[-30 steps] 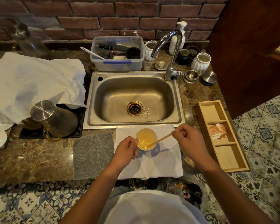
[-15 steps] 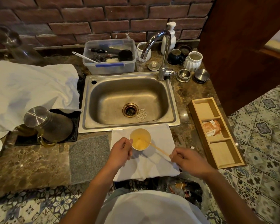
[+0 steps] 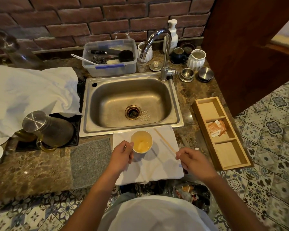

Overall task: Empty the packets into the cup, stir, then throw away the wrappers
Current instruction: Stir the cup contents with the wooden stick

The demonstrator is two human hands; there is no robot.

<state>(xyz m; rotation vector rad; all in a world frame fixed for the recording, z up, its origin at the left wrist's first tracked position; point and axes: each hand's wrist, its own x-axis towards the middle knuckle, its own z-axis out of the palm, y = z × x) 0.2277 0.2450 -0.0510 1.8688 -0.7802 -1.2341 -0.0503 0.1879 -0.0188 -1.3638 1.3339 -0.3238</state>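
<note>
A white paper cup (image 3: 141, 142) of pale yellow liquid stands on a folded white cloth (image 3: 158, 169) in front of the sink. My left hand (image 3: 122, 155) grips the cup's left side. A thin wooden stirrer (image 3: 164, 140) lies out of the cup, flat on the cloth to its right. My right hand (image 3: 193, 161) pinches the stirrer's near end. Orange and white packets (image 3: 216, 129) sit in the middle compartment of a wooden tray (image 3: 230, 157) at the right.
A steel sink (image 3: 132, 104) with a tap (image 3: 163, 52) lies behind the cloth. A grey mat (image 3: 90, 162) and a metal-lidded jug (image 3: 47, 129) are at the left. Below the counter edge a dark bin bag (image 3: 190, 192) holds wrappers.
My right hand has drawn the stirrer out of the cup and brought it down onto the cloth to the right. My left hand has stayed on the cup.
</note>
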